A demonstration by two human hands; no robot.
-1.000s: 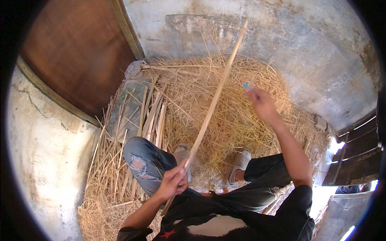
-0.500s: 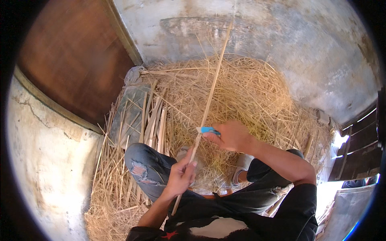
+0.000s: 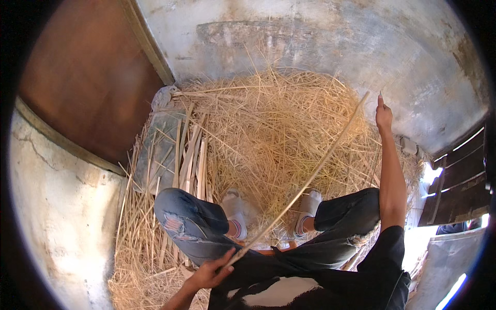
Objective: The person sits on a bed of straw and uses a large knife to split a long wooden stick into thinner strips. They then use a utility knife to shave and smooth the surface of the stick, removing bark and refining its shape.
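My left hand [image 3: 211,273] is closed around the near end of a long, thin bamboo strip [image 3: 312,178] at my lap. The strip slants away to the far right, over the straw between my knees. Its far tip ends just left of my right hand, apart from it. My right hand [image 3: 384,118], with the arm stretched far out, is closed on a utility knife [image 3: 381,95]. Only the knife's pale blade shows above the fingers; the handle is hidden in the hand.
Loose straw [image 3: 279,124] covers the ground up to the stained wall [image 3: 330,41]. Several split strips [image 3: 191,160] lie at left, partly on a grey slab [image 3: 157,139]. A brown door panel [image 3: 82,77] stands at upper left, and dark slats [image 3: 460,175] are at right.
My right hand has swung outward, far and right, with the knife. The bamboo strip has tilted to the right. My left hand has come nearer my body, toward the strip's near end.
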